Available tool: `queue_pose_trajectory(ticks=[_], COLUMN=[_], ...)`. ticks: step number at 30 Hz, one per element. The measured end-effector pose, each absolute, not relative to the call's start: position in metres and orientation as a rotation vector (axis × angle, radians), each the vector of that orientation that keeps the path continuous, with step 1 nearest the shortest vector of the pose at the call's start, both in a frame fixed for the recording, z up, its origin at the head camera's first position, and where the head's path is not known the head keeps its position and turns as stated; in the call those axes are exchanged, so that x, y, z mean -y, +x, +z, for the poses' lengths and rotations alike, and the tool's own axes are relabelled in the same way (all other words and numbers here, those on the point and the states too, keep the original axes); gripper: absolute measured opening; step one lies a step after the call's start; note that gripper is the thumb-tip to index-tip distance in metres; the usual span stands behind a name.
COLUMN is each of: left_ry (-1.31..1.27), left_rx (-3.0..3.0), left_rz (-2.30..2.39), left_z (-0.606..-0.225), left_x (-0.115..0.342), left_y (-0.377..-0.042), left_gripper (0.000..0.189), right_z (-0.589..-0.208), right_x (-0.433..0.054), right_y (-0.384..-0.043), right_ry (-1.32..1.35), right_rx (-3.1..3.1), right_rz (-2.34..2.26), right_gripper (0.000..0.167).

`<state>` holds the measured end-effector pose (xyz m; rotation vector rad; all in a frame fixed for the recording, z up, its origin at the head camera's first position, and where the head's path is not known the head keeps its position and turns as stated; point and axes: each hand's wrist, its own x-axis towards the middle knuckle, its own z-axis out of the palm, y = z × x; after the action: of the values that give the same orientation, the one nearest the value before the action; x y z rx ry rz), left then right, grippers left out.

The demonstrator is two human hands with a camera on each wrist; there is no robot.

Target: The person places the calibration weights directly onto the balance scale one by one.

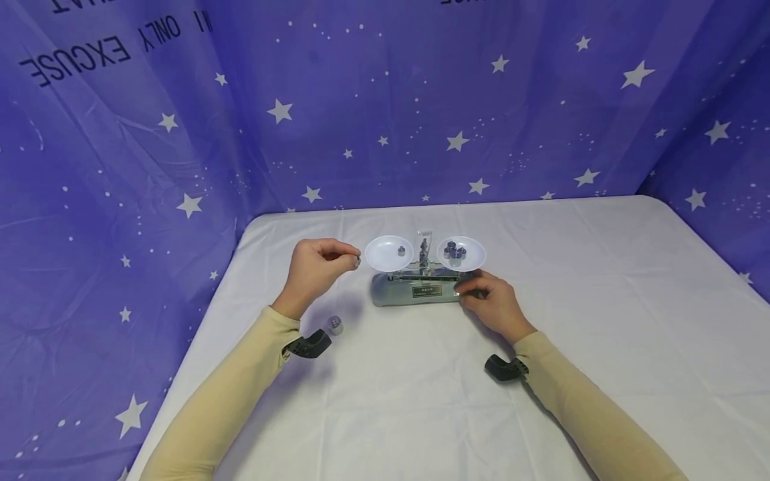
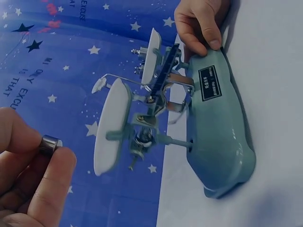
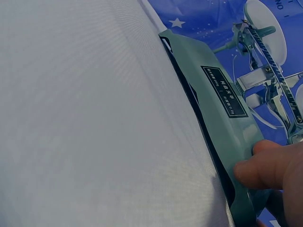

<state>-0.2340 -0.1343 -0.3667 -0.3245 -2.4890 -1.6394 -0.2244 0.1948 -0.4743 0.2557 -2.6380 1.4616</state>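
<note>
My left hand [image 1: 319,270] pinches a small shiny metal weight [image 2: 49,144] between thumb and fingertip, just left of the balance's left pan [image 1: 385,262]. The balance scale [image 1: 397,292] has a green base with a dark label plate. One small weight [image 1: 401,251] sits in the left pan, and several metal weights [image 1: 455,252] stand together in the right pan [image 1: 475,262]. With my right hand [image 1: 494,304] I hold the right end of the base. In the right wrist view the thumb [image 3: 260,171] presses on the base's front.
Another small metal cylinder [image 1: 335,325] stands on the white tablecloth [image 1: 409,387], near the left wrist's black camera mount [image 1: 310,344]. Behind the table hangs a purple curtain [image 1: 373,87] printed with stars.
</note>
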Motion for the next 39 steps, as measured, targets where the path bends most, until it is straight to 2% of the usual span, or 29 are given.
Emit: queue_pose_trajectory(ticks=[39], left_ry=[-0.423], left_rx=[2.557], left_rz=[-1.390], left_z=[-0.358], left_x=[0.088], left_y=[-0.265], left_gripper=[0.017], right_z=[-0.474], right_x=[-0.196], right_y=[-0.224], right_ry=[0.288], right_rx=[2.611], right_rz=[1.439], right_gripper=[0.017])
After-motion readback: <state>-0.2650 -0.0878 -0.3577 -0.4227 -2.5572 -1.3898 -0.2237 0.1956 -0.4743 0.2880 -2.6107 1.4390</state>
